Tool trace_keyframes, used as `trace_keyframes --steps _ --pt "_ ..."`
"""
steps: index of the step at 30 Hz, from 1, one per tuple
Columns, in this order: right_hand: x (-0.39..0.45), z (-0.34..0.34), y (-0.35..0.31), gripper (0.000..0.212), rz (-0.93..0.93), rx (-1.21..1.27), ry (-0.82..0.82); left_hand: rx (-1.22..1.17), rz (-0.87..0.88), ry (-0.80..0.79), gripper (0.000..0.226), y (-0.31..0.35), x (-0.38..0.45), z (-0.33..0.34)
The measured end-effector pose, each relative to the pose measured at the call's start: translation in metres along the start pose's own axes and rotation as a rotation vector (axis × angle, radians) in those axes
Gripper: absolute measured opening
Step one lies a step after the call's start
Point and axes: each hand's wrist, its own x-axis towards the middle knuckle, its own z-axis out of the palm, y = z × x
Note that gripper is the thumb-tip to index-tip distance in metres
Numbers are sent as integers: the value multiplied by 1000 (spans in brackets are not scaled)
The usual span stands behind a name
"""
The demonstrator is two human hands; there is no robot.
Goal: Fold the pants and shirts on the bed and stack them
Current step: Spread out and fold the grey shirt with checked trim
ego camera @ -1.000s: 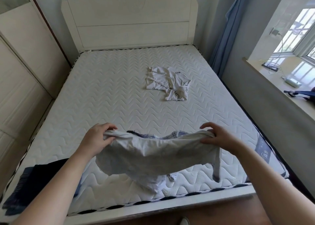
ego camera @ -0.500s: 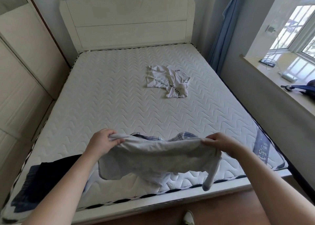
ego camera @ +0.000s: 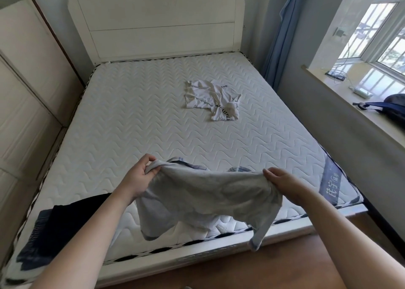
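I hold a pale grey shirt (ego camera: 203, 197) stretched in the air over the foot of the bed. My left hand (ego camera: 138, 179) grips its left top corner and my right hand (ego camera: 282, 184) grips the right top corner. One sleeve hangs down past the bed's edge at the right. A blue plaid garment (ego camera: 237, 169) peeks out behind the shirt on the mattress. A crumpled white shirt with black lettering (ego camera: 212, 99) lies further up the bed. A dark garment (ego camera: 63, 225) lies at the near left corner.
The white quilted mattress (ego camera: 131, 124) has a white headboard (ego camera: 162, 25) at the far end. Wardrobe doors (ego camera: 24, 87) line the left side. At the right are a blue curtain (ego camera: 282, 43), and a windowsill (ego camera: 359, 104) with cables and a dark bag.
The shirt has been lifted slightly and pulled wider between my hands, and its right sleeve now dangles lower past the bed's edge. The view has shifted back a little.
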Motion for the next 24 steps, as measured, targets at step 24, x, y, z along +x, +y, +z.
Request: trace_keyframes --steps 24 --pt "-80 -146 -87 17 -582 -510 519 254 422 493 28 170 -53 -3"
